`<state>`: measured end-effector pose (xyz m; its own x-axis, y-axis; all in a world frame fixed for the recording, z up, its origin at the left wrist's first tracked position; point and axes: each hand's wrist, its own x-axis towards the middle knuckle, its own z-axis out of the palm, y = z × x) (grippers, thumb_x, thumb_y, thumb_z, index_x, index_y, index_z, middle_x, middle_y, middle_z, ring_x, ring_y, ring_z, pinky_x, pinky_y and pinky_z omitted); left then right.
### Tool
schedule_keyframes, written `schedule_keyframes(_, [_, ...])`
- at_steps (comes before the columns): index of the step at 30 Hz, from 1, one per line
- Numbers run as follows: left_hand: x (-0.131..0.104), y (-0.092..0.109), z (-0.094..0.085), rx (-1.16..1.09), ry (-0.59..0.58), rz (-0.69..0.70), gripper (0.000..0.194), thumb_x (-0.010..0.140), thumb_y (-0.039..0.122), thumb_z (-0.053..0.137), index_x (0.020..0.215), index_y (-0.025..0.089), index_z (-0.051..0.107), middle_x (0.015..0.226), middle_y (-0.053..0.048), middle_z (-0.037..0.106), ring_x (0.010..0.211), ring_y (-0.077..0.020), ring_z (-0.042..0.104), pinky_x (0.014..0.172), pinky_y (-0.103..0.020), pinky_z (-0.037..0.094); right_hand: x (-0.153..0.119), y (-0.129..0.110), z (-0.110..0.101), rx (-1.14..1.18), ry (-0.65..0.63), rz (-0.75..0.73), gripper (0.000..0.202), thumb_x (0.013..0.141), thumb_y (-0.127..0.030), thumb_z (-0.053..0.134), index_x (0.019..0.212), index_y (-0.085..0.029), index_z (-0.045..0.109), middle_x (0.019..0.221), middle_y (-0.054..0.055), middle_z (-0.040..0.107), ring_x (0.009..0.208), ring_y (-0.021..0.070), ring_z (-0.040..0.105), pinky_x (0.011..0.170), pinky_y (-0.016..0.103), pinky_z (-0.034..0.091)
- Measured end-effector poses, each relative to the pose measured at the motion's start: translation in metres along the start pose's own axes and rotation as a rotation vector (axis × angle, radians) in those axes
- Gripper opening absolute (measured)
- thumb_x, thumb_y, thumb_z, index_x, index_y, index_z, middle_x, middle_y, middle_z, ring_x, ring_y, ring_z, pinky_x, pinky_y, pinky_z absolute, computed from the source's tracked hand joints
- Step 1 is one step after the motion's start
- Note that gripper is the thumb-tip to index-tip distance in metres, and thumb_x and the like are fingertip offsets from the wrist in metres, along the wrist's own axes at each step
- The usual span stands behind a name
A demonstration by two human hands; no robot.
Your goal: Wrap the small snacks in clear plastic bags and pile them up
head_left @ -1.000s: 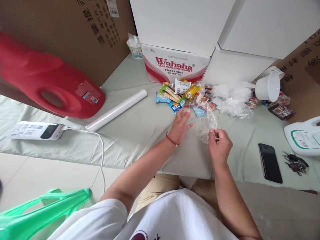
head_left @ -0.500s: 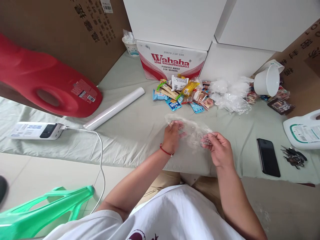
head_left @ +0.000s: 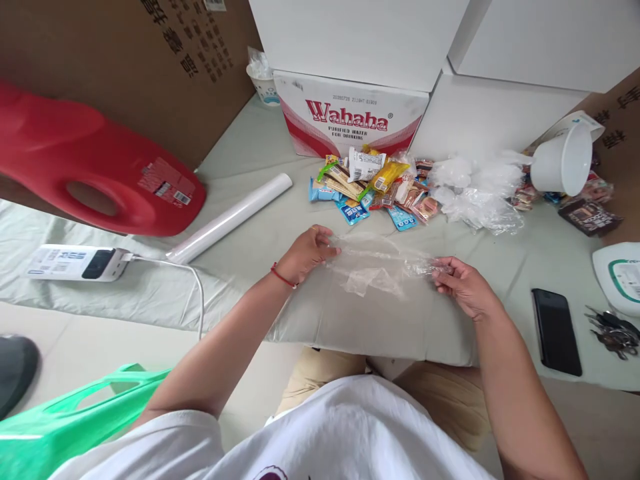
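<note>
Table w/ pale green cloth (head_left: 260,233), backed by stacked white boxes (head_left: 355,40) that wall off its far side. L to R, we note: a red jug (head_left: 120,157); a power bank (head_left: 75,262) w/ its cable (head_left: 193,270) running off over the near edge; a white roll (head_left: 230,219) laid aslant, beyond the L forearm & so out of its way. Next, the L hand (head_left: 309,253): thumb & forefinger nearly together, pinching the L edge of clear plastic film (head_left: 370,280). The film spans the space btwn both hands, spread, we judge, by being held at opp. ends; whether it touches the cloth we can't tell. Beyond it, snack packets (head_left: 375,180) lie heaped before the Wahaha carton (head_left: 350,113), prob. giving the hands room. R hand (head_left: 465,283): thumb & fingers closed on the film's bunched R end, the gathers prob. making a surer grip. Further R: crumpled plastic (head_left: 480,193), phone (head_left: 557,331), white cup (head_left: 560,163) & keys (head_left: 613,331), the phone & keys near enough, we think, to reach.
</note>
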<state>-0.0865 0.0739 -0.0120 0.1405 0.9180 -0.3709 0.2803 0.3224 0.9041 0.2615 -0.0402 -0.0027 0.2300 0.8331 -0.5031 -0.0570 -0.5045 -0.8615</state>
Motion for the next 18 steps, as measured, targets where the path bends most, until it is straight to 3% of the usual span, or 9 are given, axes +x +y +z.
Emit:
schedule_keyframes(2, [-0.003,0.004,0.001,0.192,0.323,0.229,0.049,0.065,0.016,0.08,0.111,0.019,0.062,0.11,-0.007,0.06,0.092,-0.0195,0.062,0.078,-0.034,0.054,0.005,0.004,0.007,0.012,-0.007,-0.04,0.065,0.05,-0.046,0.102,0.101,-0.02,0.071,0.08,-0.002,0.067,0.07,0.0107,0.062,0.06,0.022,0.054])
schedule_keyframes(3, [-0.006,0.007,0.003,0.273,0.435,0.377,0.045,0.068,0.015,0.075,0.112,0.02,0.063,0.118,-0.01,0.059,0.103,-0.023,0.062,0.087,-0.039,0.054,0.007,0.005,0.01,0.017,-0.016,-0.051,0.066,0.05,-0.046,0.101,0.103,-0.02,0.07,0.082,-0.002,0.068,0.072,0.0112,0.062,0.062,0.023,0.055])
schedule_keyframes(4, [-0.01,0.01,0.006,0.338,0.472,0.528,0.04,0.072,0.014,0.07,0.111,0.02,0.065,0.121,-0.011,0.06,0.111,-0.0255,0.06,0.095,-0.042,0.053,0.008,0.005,0.013,0.018,-0.023,-0.056,0.067,0.051,-0.046,0.101,0.104,-0.02,0.069,0.083,-0.002,0.069,0.073,0.0115,0.062,0.062,0.023,0.054])
schedule_keyframes(6, [-0.018,0.015,0.016,0.431,0.307,0.784,0.027,0.079,0.013,0.06,0.103,0.022,0.068,0.118,-0.01,0.065,0.115,-0.0274,0.06,0.103,-0.045,0.049,0.009,0.005,0.016,0.006,-0.034,-0.062,0.069,0.051,-0.046,0.1,0.107,-0.02,0.067,0.083,-0.002,0.069,0.073,0.0118,0.061,0.062,0.023,0.052])
schedule_keyframes(8, [-0.021,0.02,0.027,0.512,-0.001,0.889,0.021,0.083,0.015,0.055,0.095,0.023,0.07,0.11,-0.009,0.071,0.11,-0.0275,0.064,0.103,-0.044,0.047,0.011,0.004,0.015,-0.02,-0.05,-0.077,0.071,0.053,-0.046,0.099,0.11,-0.02,0.066,0.083,-0.002,0.069,0.073,0.0124,0.061,0.062,0.024,0.05])
schedule_keyframes(10, [-0.018,0.022,0.036,0.588,-0.201,0.816,0.02,0.088,0.021,0.054,0.097,0.023,0.071,0.112,-0.009,0.074,0.102,-0.0272,0.067,0.097,-0.041,0.049,0.013,0.004,0.01,-0.046,-0.07,-0.107,0.072,0.055,-0.044,0.098,0.115,-0.021,0.066,0.085,-0.002,0.069,0.073,0.013,0.061,0.063,0.025,0.05])
schedule_keyframes(13, [-0.011,0.021,0.038,0.658,-0.287,0.596,0.025,0.096,0.041,0.054,0.097,0.024,0.072,0.11,-0.008,0.076,0.087,-0.0247,0.068,0.081,-0.035,0.048,0.022,0.006,-0.003,-0.083,-0.095,-0.165,0.074,0.058,-0.04,0.095,0.123,-0.022,0.064,0.089,-0.001,0.07,0.078,0.0146,0.063,0.072,0.029,0.053])
schedule_keyframes(15, [-0.009,0.018,0.033,0.683,-0.339,0.517,0.036,0.1,0.049,0.05,0.086,0.024,0.071,0.089,-0.006,0.074,0.075,-0.022,0.065,0.075,-0.032,0.045,0.03,0.009,-0.013,-0.132,-0.085,-0.198,0.075,0.059,-0.038,0.092,0.126,-0.022,0.064,0.094,0.001,0.071,0.082,0.0158,0.064,0.08,0.034,0.055])
schedule_keyframes(18, [-0.012,0.012,0.022,0.703,-0.441,0.512,0.04,0.101,0.046,0.049,0.075,0.024,0.07,0.075,-0.004,0.068,0.07,-0.0203,0.063,0.073,-0.03,0.044,0.036,0.006,-0.023,-0.329,0.145,-0.298,0.058,0.065,-0.037,0.083,0.119,-0.019,0.067,0.102,0.007,0.071,0.084,0.0188,0.063,0.086,0.041,0.056])
